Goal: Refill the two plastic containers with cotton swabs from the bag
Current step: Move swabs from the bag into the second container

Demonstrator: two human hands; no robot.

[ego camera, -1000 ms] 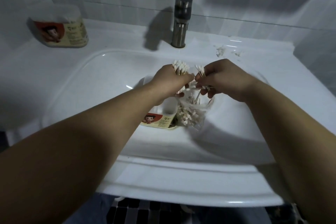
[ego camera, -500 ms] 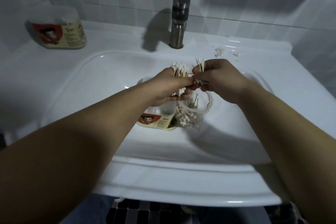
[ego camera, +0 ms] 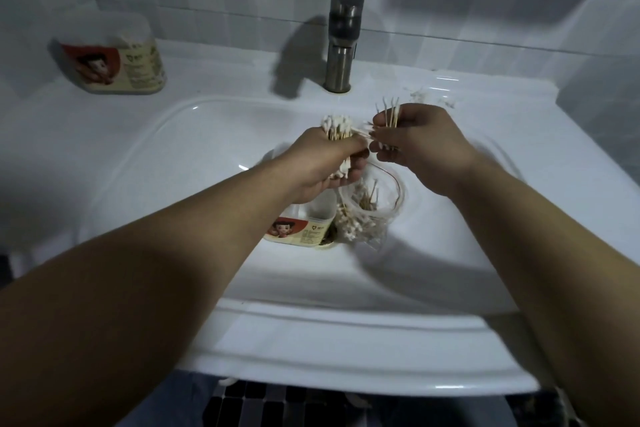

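In front of the faucet: both hands are held over the basin, likely so dropped swabs are caught by the sink.
Left hand: fingers clamped round a thick swab bundle; probably being squared up to fit a container.
Right hand: fingers pinched on a few spare swabs, held upright, apparently to be merged into the bundle.
Bag: set open in the basin, on the near side of the faucet; many swabs left inside.
Container one: placed near side of the faucet, slightly left; fill not visible.
Container two: parked on the counter, well left of the faucet.
Stray swabs: counter, right of the faucet.
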